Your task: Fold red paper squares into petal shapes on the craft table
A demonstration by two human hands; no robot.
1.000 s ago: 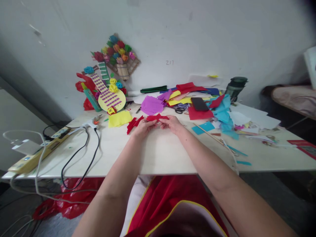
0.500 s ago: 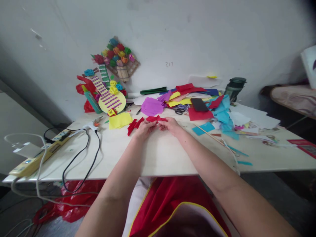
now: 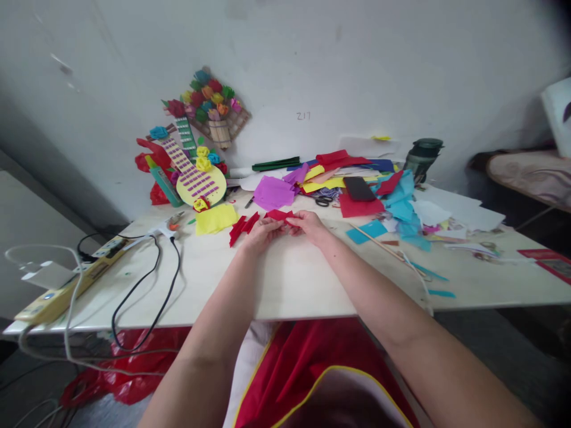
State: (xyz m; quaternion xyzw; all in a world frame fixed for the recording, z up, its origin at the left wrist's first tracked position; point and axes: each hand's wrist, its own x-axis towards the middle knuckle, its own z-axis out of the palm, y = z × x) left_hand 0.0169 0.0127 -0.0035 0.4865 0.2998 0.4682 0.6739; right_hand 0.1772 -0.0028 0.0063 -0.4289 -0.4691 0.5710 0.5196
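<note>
A piece of red crepe paper (image 3: 279, 214) is pinched between both my hands, low over the middle of the table. My left hand (image 3: 264, 233) grips its near left part with curled fingers. On the other side, my right hand (image 3: 307, 224) pinches its right end between thumb and fingers. More folded red paper pieces (image 3: 241, 227) lie just left of my left hand. Beyond my hands is a sheet of purple paper (image 3: 273, 192), and a yellow paper stack (image 3: 216, 219) sits to the left. My fingers partly cover the red piece.
A glue gun (image 3: 167, 229) and power strip (image 3: 74, 279) with cables lie left. Behind stand a glue bottle (image 3: 164, 185) and a guitar-shaped craft (image 3: 203, 185). Scissors (image 3: 324, 201), a phone (image 3: 359, 189), blue paper (image 3: 366, 232), a wooden stick (image 3: 383, 248) and a dark bottle (image 3: 423, 159) are to the right.
Both hands keep hold of the red crepe paper, and the fingers shift slightly on it. The whole view moves a little; nothing else visibly differs.
</note>
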